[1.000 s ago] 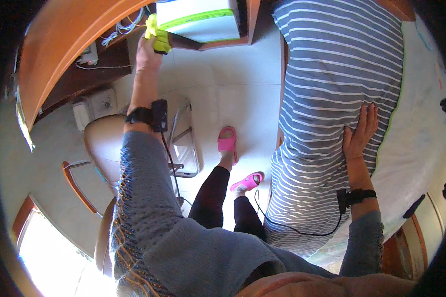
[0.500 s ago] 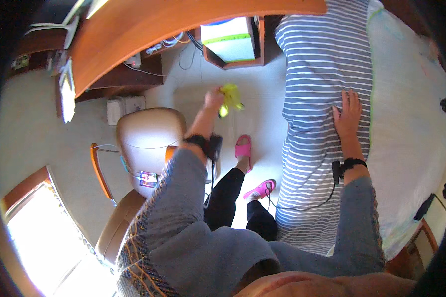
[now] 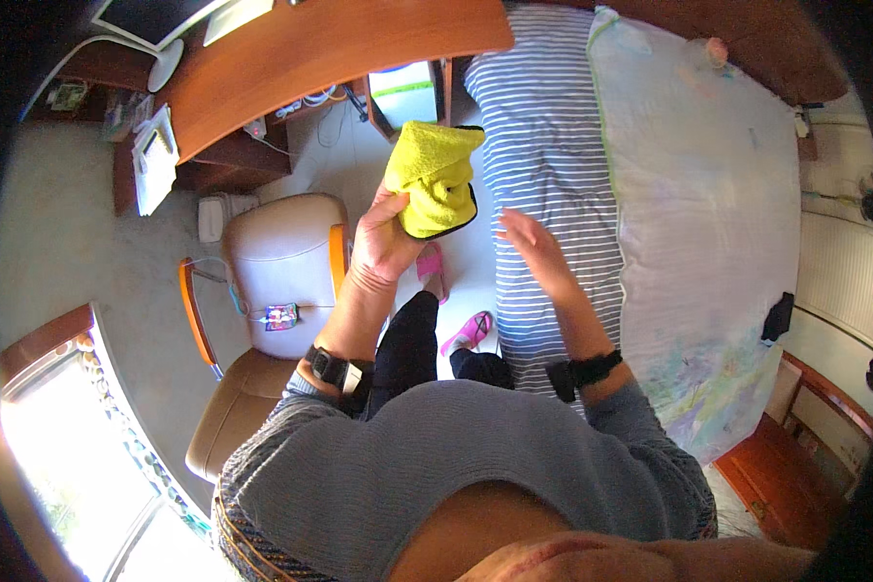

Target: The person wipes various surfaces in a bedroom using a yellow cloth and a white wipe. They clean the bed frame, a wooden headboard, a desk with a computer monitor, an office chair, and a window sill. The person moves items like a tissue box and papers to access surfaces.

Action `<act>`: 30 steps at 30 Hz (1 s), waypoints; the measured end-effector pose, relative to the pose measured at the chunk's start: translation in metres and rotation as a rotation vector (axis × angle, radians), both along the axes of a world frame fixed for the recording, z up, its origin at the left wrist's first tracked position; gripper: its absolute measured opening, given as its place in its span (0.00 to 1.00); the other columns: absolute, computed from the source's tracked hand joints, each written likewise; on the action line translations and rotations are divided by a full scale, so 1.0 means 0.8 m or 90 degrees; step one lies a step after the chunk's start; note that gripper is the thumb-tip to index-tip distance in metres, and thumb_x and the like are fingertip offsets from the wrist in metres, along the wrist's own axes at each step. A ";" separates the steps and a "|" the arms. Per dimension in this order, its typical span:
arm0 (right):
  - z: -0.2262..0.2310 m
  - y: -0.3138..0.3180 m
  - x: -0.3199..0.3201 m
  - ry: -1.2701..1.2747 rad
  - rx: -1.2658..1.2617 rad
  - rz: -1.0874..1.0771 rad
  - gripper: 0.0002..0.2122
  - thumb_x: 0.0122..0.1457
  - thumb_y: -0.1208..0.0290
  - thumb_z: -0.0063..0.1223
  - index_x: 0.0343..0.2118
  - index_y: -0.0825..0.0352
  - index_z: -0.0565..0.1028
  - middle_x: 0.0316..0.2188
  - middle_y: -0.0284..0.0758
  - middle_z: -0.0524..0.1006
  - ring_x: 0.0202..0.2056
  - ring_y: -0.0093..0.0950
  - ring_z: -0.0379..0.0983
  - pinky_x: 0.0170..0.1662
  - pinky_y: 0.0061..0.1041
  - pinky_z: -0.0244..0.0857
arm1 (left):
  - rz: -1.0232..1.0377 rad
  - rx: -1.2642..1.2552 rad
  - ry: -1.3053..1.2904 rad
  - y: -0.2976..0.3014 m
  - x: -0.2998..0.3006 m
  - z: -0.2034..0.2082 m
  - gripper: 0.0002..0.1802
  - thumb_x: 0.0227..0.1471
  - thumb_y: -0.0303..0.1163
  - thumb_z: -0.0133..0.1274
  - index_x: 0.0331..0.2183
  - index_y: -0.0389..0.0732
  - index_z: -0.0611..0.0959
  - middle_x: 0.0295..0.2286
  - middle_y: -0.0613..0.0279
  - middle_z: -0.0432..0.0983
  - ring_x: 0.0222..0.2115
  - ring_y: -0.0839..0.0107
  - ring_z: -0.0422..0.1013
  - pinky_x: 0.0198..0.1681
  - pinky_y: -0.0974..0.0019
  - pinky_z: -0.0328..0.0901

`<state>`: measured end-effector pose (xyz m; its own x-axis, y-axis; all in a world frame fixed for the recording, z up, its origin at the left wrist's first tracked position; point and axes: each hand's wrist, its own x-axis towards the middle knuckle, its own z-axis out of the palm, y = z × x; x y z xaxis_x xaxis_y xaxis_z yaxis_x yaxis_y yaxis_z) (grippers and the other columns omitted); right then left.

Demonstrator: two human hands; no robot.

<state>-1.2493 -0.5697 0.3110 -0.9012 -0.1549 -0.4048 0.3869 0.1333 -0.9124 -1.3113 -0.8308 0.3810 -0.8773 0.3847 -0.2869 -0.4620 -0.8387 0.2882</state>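
Observation:
A yellow cloth (image 3: 435, 179) with dark edging is bunched up in my left hand (image 3: 386, 238), raised in front of me. The thumb presses against the cloth's near side, and the other fingers are hidden behind it. To its right, my right hand (image 3: 535, 250) hangs above the edge of the striped bedding (image 3: 563, 175), slightly blurred. Its fingers stretch toward the cloth without touching it, and nothing is in them.
A wooden desk (image 3: 339, 44) curves across the far side, with papers (image 3: 155, 160) at its left end. A padded chair (image 3: 286, 233) with wooden arms stands at left, a small colourful packet (image 3: 281, 316) on its seat. A pale sheet (image 3: 708, 242) covers the bed's right part.
My left hand has come nearer and up with the yellow cloth. My right hand has lifted off the striped bedding and moved left toward the cloth. The view has shifted too.

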 end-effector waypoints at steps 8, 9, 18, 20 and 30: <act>0.224 -0.004 0.031 0.143 -0.200 -0.061 0.29 0.70 0.51 0.45 0.63 0.72 0.65 0.57 0.44 0.73 0.57 0.31 0.71 0.60 0.32 0.62 | -0.065 0.090 0.139 0.030 0.025 0.177 0.32 0.53 0.25 0.57 0.60 0.38 0.70 0.56 0.52 0.72 0.58 0.55 0.68 0.64 0.50 0.60; 0.245 -0.004 0.026 0.189 -0.203 -0.066 0.30 0.70 0.50 0.45 0.63 0.72 0.65 0.56 0.43 0.73 0.57 0.32 0.71 0.60 0.32 0.61 | -0.089 0.096 0.142 0.033 0.030 0.191 0.31 0.52 0.24 0.58 0.58 0.37 0.72 0.55 0.53 0.73 0.57 0.56 0.68 0.64 0.52 0.61; 0.405 0.019 -0.010 0.415 -0.264 -0.332 0.11 0.67 0.76 0.50 0.50 0.69 0.72 0.45 0.34 0.78 0.44 0.24 0.76 0.49 0.26 0.72 | -0.243 0.076 0.264 0.065 -0.003 0.262 0.24 0.55 0.28 0.59 0.54 0.40 0.76 0.53 0.57 0.74 0.56 0.61 0.70 0.63 0.54 0.62; 0.431 0.031 -0.007 0.467 -0.176 -0.366 0.09 0.67 0.75 0.51 0.48 0.71 0.72 0.42 0.33 0.78 0.42 0.22 0.75 0.47 0.24 0.71 | -0.272 0.115 0.230 0.072 -0.018 0.272 0.24 0.57 0.32 0.59 0.54 0.41 0.76 0.53 0.57 0.75 0.56 0.60 0.70 0.63 0.54 0.62; 0.475 0.115 0.049 0.575 0.107 -0.511 0.08 0.66 0.73 0.53 0.44 0.70 0.73 0.36 0.30 0.76 0.36 0.18 0.72 0.40 0.21 0.69 | -0.218 -0.061 0.330 0.145 -0.053 0.286 0.12 0.62 0.22 0.49 0.47 0.41 0.79 0.46 0.58 0.78 0.47 0.65 0.75 0.53 0.60 0.70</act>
